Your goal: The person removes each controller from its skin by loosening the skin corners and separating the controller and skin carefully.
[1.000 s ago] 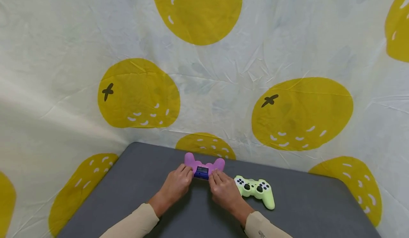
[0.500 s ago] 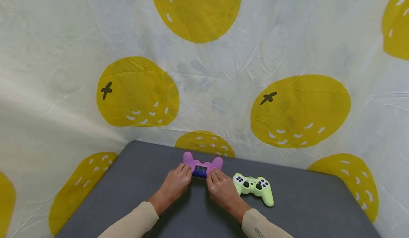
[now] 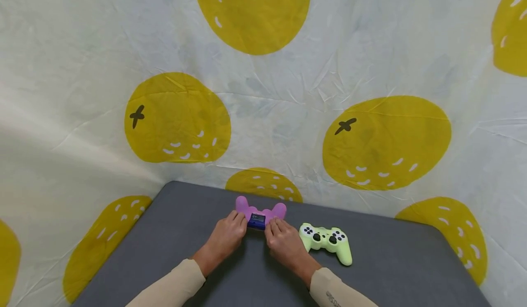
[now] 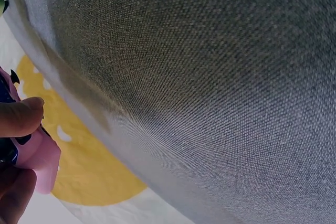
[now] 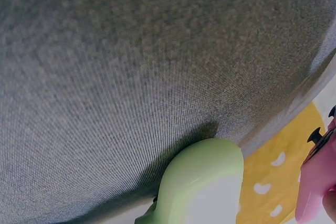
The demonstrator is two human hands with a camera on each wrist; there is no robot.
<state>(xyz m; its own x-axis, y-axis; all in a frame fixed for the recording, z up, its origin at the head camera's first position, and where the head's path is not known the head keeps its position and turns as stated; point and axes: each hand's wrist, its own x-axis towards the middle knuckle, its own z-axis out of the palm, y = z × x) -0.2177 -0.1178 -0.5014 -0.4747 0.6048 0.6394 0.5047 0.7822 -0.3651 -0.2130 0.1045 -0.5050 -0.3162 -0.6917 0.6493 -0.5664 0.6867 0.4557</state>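
Note:
Both hands hold a game controller with a pink cover, one at each side. Its grips point away, and a dark blue part with a label shows in the cover's opening. My left hand pinches the left side; in the left wrist view its thumb lies across the controller. On the other side, the right hand has its fingers curled at the cover's edge. Black thumbsticks stick out on the side facing the table. Beside the right hand lies a pale green controller, buttons up, its left grip partly hidden.
The work surface is a dark grey padded table with rounded back corners. Behind it hangs a white cloth printed with large yellow fruits, close along the back edge. The green controller stands just right of the right wrist.
The whole head view has shifted slightly. Both hands keep their hold on the pink-covered controller, and the green controller stays where it lies.

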